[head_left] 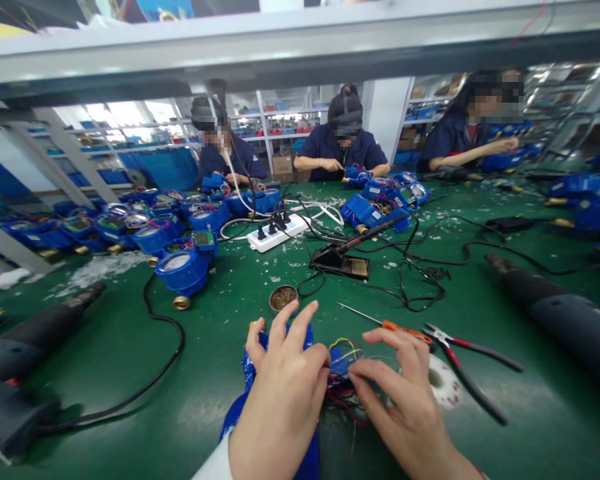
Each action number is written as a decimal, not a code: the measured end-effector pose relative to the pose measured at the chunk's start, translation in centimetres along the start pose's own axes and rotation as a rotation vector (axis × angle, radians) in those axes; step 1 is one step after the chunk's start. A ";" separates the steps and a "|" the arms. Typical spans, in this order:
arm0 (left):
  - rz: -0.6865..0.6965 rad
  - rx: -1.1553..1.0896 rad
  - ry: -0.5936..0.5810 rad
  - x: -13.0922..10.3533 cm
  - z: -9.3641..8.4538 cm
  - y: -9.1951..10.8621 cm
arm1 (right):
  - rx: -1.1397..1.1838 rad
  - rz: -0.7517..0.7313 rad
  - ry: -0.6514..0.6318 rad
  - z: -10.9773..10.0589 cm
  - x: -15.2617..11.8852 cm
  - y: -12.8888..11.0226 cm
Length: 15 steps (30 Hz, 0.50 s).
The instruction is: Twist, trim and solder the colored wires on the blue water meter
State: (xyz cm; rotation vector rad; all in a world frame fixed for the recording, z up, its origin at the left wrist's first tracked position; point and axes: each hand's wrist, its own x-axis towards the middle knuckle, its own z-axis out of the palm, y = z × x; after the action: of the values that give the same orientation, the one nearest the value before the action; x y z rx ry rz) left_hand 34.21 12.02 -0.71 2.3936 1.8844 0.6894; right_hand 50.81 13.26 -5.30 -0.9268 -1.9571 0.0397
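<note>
A blue water meter (236, 412) lies in front of me, mostly hidden under my left hand (285, 380). A bundle of thin coloured wires (349, 345) comes out at its right side. Two of the left fingers stretch over the meter, while the thumb and a bent finger pinch at the wires. From the right, my right hand (405, 393) pinches a thin wire between thumb and forefinger, close to the left fingertips. Beside the right hand are a roll of solder wire (445, 381), an orange-handled screwdriver (405, 331) and red-and-black cutting pliers (455, 363).
Heat guns lie at left (25, 360) and right (555, 307). Beyond my hands are a small round tin (283, 297), a soldering iron stand (337, 260) and a power strip (279, 233). Cables cross the green table. Several more meters (183, 270) and three co-workers are farther back.
</note>
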 end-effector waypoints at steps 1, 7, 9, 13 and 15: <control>0.003 -0.013 0.004 -0.1 0.0 0.0 | 0.000 0.004 -0.005 0.0 0.0 -0.1; 0.045 -0.118 -0.031 -0.2 0.1 0.2 | -0.008 -0.025 -0.031 0.0 -0.3 0.2; 0.032 -0.136 -0.013 -0.2 0.1 0.1 | -0.015 -0.033 -0.036 -0.1 -0.4 0.4; 0.120 -0.127 -0.042 -0.2 0.0 0.0 | -0.030 -0.079 -0.059 -0.2 -0.2 0.8; 0.116 -0.104 -0.077 -0.2 0.0 -0.1 | -0.039 -0.093 -0.058 -0.2 -0.1 0.9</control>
State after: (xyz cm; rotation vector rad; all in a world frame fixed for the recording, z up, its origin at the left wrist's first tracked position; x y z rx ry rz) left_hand 34.11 11.90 -0.80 2.4421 1.6494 0.6734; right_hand 51.51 13.82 -5.59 -0.8677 -2.0587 -0.0250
